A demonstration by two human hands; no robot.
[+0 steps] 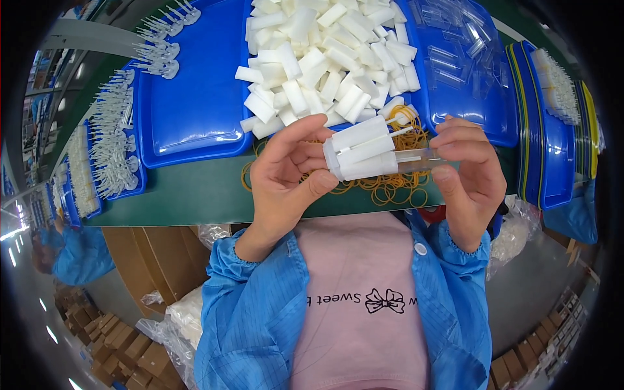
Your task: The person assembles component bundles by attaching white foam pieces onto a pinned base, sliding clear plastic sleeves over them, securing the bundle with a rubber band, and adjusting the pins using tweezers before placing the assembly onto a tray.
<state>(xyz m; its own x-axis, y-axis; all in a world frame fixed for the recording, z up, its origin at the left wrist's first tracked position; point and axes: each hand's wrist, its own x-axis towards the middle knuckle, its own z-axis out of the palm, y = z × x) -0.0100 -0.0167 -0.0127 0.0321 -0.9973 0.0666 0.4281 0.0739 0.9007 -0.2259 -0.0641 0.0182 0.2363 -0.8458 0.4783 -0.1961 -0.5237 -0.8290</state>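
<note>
My left hand is closed round the base of a white plastic piece with thin stems, held sideways above the front of the table. White foam blocks sit along its stems, and some stem tips stick out beyond them. A clear plastic tube surrounds the stem nearest me, its left end against the foam. My right hand pinches the tube's right end between thumb and fingers. Behind the hands lie loose orange rubber bands on the green table, some partly hidden.
A heap of white foam blocks fills the middle back. Clear tubes lie in a blue tray at right. Another blue tray stands left, beside rows of white stemmed pieces. Stacked trays rise at far right.
</note>
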